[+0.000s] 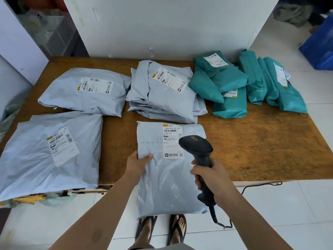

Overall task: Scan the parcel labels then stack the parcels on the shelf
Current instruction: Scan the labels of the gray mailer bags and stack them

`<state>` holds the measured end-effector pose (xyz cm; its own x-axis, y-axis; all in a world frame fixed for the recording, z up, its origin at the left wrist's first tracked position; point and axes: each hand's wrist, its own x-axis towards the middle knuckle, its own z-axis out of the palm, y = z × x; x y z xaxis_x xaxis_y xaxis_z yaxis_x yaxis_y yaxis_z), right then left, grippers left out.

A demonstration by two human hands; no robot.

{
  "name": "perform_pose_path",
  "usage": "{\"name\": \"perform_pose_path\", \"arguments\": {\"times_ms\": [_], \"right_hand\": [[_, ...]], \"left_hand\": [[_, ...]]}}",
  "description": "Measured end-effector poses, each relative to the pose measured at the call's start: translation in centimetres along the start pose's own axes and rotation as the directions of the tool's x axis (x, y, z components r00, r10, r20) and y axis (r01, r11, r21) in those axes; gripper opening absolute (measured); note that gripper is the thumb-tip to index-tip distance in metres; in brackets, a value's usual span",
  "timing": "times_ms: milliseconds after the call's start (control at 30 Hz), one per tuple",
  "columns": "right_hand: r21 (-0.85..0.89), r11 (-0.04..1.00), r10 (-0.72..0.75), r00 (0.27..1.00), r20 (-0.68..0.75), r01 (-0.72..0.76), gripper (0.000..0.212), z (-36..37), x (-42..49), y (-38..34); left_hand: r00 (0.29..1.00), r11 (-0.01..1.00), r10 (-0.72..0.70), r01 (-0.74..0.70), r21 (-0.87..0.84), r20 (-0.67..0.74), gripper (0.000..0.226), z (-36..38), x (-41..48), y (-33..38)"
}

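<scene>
A grey parcel (167, 179) hangs over the front edge of the wooden table (261, 145), its white label (172, 141) facing up. My left hand (137, 163) grips the parcel's left edge, thumb on top. My right hand (211, 175) holds the handle of a black barcode scanner (197, 147), whose head sits over the label's right side. Two large grey parcels (84, 91) (50, 152) lie on the left. A stack of grey parcels (162, 91) sits in the middle.
Several teal parcels (228, 83) are piled at the table's back right. A white wall panel (162, 24) rises behind the table. A blue bin (320, 46) stands on the tiled floor at far right. The scanner's cable (223, 226) trails down by my sandalled feet.
</scene>
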<state>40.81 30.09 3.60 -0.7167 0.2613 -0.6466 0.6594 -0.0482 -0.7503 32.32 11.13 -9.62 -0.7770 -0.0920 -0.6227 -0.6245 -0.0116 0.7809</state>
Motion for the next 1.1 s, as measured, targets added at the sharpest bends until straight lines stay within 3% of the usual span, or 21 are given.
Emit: {"name": "perform_pose_path", "arguments": {"times_ms": [133, 267, 500, 567, 600, 667, 733, 800, 867, 933, 967, 1033, 1100], "right_hand": [[-0.032, 0.999, -0.014, 1.0, -0.015, 0.014, 0.015, 0.1, 0.2, 0.4], [-0.071, 0.997, -0.022, 1.0, -0.009, 0.021, 0.009, 0.6, 0.6, 0.3], [-0.19, 0.978, -0.065, 0.993, 0.098, 0.083, 0.015, 3.7, 1.8, -0.7], [-0.211, 0.973, -0.072, 0.989, 0.127, 0.098, 0.015, 4.7, 2.0, -1.0], [-0.215, 0.971, -0.075, 0.987, 0.14, 0.104, 0.016, 5.1, 2.1, -1.2], [-0.221, 0.968, -0.08, 0.984, 0.159, 0.114, 0.017, 5.9, 2.3, -1.5], [-0.233, 0.964, -0.087, 0.982, 0.17, 0.126, 0.016, 6.5, 2.4, -1.9], [-0.234, 0.963, -0.093, 0.982, 0.164, 0.13, 0.01, 6.9, 2.5, -2.4], [-0.233, 0.964, -0.095, 0.985, 0.146, 0.127, 0.016, 7.0, 2.7, -3.1], [-0.233, 0.965, -0.093, 0.988, 0.121, 0.119, 0.018, 7.1, 3.0, -4.0], [-0.231, 0.966, -0.094, 0.99, 0.106, 0.116, 0.018, 7.1, 3.2, -4.5], [-0.223, 0.968, -0.098, 0.992, 0.076, 0.113, 0.018, 6.9, 3.4, -5.3], [-0.213, 0.971, -0.099, 0.994, 0.049, 0.107, 0.017, 6.6, 3.5, -6.0]], "left_hand": [[0.995, 0.998, 0.056, -0.057, 0.004, 0.08, 0.018, -1.5, -1.9, 2.6], [0.974, 0.984, 0.17, -0.16, -0.083, 0.148, 0.016, -7.8, -3.0, 7.4], [0.963, 0.962, 0.245, -0.227, 0.149, -0.114, 0.017, -25.0, -2.5, 14.6], [0.909, 0.873, 0.335, -0.2, 0.445, -0.248, 0.039, -27.5, -1.6, 15.1], [0.88, 0.748, 0.391, -0.132, 0.65, -0.271, 0.058, -28.2, -1.0, 15.0], [0.805, 0.54, 0.454, 0.092, 0.837, -0.382, 0.065, -27.8, -0.7, 14.5], [0.711, 0.528, 0.531, 0.149, 0.836, -0.462, 0.057, -26.9, 0.8, 14.3], [0.659, 0.56, 0.625, -0.005, 0.828, -0.418, 0.042, -25.2, 2.8, 14.4], [0.697, 0.677, 0.6, -0.182, 0.713, -0.393, 0.02, -22.5, 4.7, 15.4], [0.832, 0.912, 0.359, -0.216, 0.348, -0.424, 0.012, -20.0, 7.1, 16.8], [0.913, 0.98, 0.197, -0.169, 0.107, -0.358, 0.016, -18.8, 8.2, 17.6], [0.985, 0.971, -0.037, -0.005, -0.24, -0.17, 0.04, -16.5, 9.9, 18.5], [0.996, 0.957, -0.023, -0.003, -0.291, -0.086, 0.048, -14.3, 11.1, 19.0]]}}
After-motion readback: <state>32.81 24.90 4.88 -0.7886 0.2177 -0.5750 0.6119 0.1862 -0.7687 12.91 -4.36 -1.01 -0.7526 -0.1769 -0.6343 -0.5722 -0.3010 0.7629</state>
